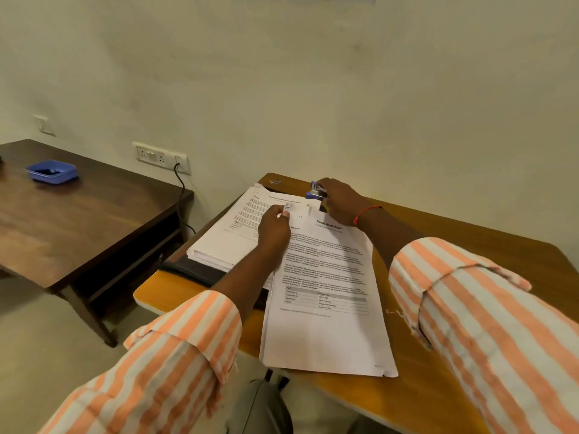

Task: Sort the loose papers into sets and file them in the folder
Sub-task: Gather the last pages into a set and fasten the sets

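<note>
Okay, head view: stapling one sorted set, not filed yet.
Left grip (274, 228) pinches the top-left corner of the report set (326, 308); right grip (340, 202) is curled over the stapler (315, 192) at the set's top edge. The set lies flat on the bench (413, 389), long axis running from the near edge toward the wall, header end away, near end at the bench edge. The remaining stack (225, 239) sits on the black folder (191, 269) just left. My take: square the corners first, keep the pinch tight, get the stapler fully over all sheets, then one firm press.
</note>
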The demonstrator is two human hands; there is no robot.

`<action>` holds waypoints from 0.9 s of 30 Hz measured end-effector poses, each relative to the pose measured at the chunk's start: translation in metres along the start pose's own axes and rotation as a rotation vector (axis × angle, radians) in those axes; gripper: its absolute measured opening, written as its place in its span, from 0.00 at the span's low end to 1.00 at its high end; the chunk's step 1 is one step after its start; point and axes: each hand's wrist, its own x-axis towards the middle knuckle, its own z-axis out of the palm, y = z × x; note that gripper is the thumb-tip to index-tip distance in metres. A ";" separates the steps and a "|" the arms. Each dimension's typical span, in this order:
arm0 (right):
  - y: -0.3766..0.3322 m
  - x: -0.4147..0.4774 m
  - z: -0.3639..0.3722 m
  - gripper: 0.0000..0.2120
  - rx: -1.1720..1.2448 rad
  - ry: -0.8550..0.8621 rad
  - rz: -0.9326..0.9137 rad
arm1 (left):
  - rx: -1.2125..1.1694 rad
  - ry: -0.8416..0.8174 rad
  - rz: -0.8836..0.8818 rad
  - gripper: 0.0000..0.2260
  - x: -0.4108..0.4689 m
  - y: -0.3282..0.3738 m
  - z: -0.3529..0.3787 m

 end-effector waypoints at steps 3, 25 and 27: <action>0.016 0.039 0.020 0.13 -0.022 0.039 0.017 | 0.065 0.023 -0.065 0.08 0.033 0.001 0.001; 0.083 0.229 0.128 0.14 -0.244 -0.004 0.153 | 0.314 0.072 0.007 0.06 0.094 -0.047 0.005; 0.084 0.235 0.132 0.14 -0.263 0.004 0.169 | 0.316 0.066 -0.003 0.06 0.095 -0.048 0.006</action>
